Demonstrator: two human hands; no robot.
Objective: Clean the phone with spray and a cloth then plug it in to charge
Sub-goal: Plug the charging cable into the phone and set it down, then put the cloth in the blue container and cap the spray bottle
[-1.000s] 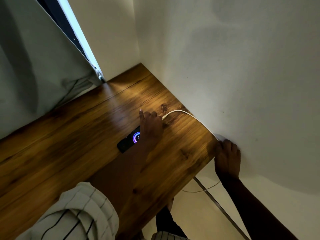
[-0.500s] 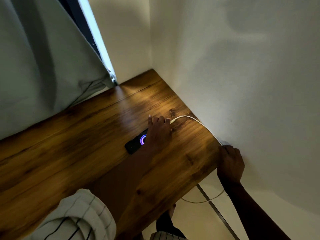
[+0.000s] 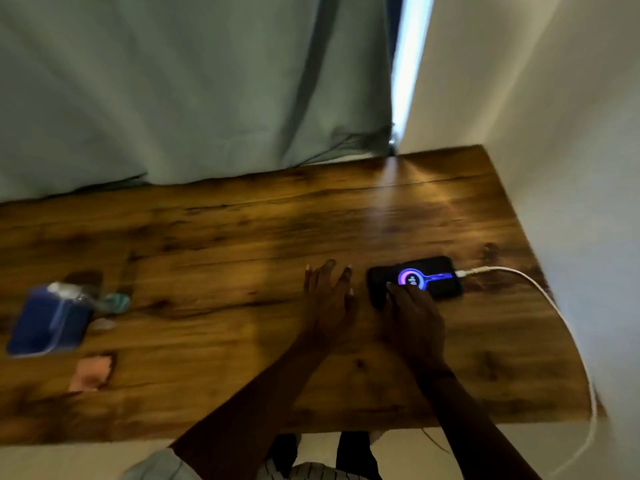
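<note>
Since half a second ago the right hand (image 3: 414, 318) has left the counter's right edge by the wall and come up beside the phone (image 3: 415, 279), and the left hand (image 3: 329, 299) has slid off the phone to its left; the view has also swung leftward, so more of the counter (image 3: 242, 237) shows.

The left hand lies flat with fingers spread apart, holding nothing, palm down just left of the phone (whether it presses the wood or hovers just above is unclear). The right hand is loosely open, its fingertips resting on the phone's lower left edge and screen, gripping nothing.

The phone lies flat, screen up, in the right middle of the frame, its long side running left to right. Its dark screen shows a glowing purple and blue ring. One white cable (image 3: 540, 296) is plugged into its right end and curves along the wall, off the counter's edge toward the lower right.

At the far left are one blurred blue bottle (image 3: 48, 323), lying down with a teal tip, and one pinkish cloth (image 3: 91, 372) just below it. A grey-green curtain (image 3: 190, 81) hangs behind the counter.
</note>
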